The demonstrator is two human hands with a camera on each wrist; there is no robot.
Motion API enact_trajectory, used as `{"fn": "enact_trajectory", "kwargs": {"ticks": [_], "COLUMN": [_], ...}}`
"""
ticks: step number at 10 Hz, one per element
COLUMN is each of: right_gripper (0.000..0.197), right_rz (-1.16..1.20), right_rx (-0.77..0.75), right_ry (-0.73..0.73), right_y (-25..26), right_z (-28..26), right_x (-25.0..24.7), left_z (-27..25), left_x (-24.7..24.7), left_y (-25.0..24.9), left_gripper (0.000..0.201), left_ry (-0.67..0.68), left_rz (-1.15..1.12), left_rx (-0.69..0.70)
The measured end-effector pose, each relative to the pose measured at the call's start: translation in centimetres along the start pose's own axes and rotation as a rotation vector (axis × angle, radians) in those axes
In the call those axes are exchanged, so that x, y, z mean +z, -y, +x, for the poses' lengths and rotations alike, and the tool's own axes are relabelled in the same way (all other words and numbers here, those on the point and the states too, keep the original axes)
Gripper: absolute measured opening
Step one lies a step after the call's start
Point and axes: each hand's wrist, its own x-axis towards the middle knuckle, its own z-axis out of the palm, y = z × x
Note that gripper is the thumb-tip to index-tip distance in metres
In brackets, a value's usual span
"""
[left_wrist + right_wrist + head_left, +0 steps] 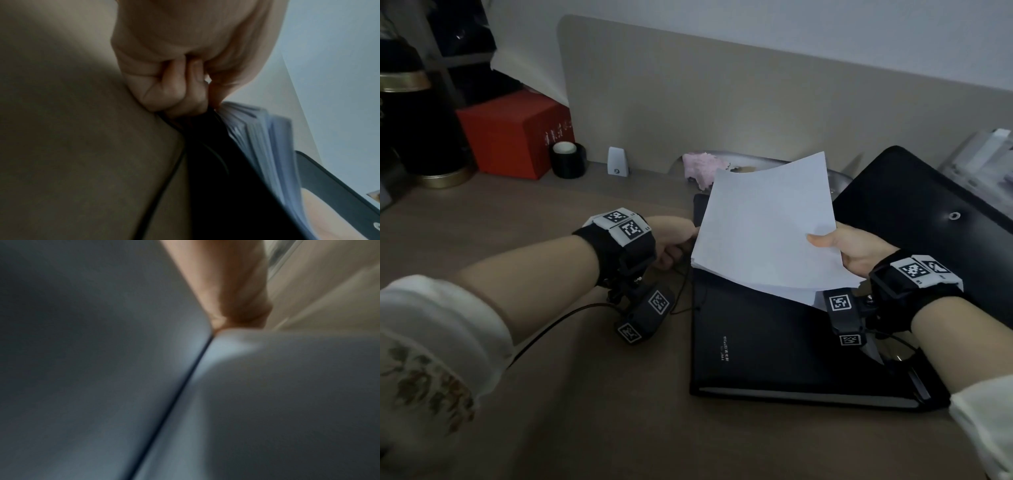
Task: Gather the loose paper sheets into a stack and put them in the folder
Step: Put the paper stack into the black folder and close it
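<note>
A stack of white paper sheets point(767, 226) hangs tilted over the black folder point(774, 349), which lies on the brown desk. The stack's lower edge meets the folder's front panel. My right hand point(839, 246) grips the stack's right edge, thumb on top. In the blurred right wrist view only a finger point(236, 296) against the sheets point(102, 353) shows. My left hand point(674, 243) is at the folder's left edge. In the left wrist view its curled fingers point(185, 91) pinch the black folder edge point(216, 154) beside the paper stack point(261, 133). The folder's flap point(914, 205) lies open at the back right.
A beige divider panel point(722, 102) closes the desk's far side. Along it stand a red box point(513, 133), a black tape roll point(568, 159), a small white object point(617, 161) and a pink cloth point(700, 168). White items point(983, 161) sit far right. A black cable point(551, 329) trails under my left wrist.
</note>
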Motion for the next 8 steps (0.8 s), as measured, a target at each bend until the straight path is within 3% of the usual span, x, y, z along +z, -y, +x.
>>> {"fn": "enact_trajectory", "kwargs": {"ticks": [2,4,6,7,8], "right_gripper": [0.036,0.032,0.039,0.04,0.041], "right_rz": [0.092,0.136,0.106,0.11,0.094], "right_rx": [-0.019,-0.037,-0.05,-0.075,-0.124], "right_ry": [0.091,0.162,0.183,0.166,0.141], "right_y": [0.3,1.1,1.2,0.7,0.3], "right_z": [-1.3,-1.5,-1.2,-1.0,-0.8], "right_x": [-0.2,0.7,1.0,1.4,1.6], "left_z": [-0.3,-1.0,-1.9,-2.3,-2.4], "left_x": [-2.5,-6.0,-10.0,-10.5,-10.3], "left_y": [0.8,0.9,1.9,1.7,0.6], "left_gripper": [0.042,0.041,0.043,0.035,0.041], "left_ry": [-0.191,-0.185,-0.342,-0.481,-0.61], "left_rz": [0.171,0.037,0.306,0.662,0.711], "left_rx": [0.027,-0.117,-0.228,-0.151,0.087]}}
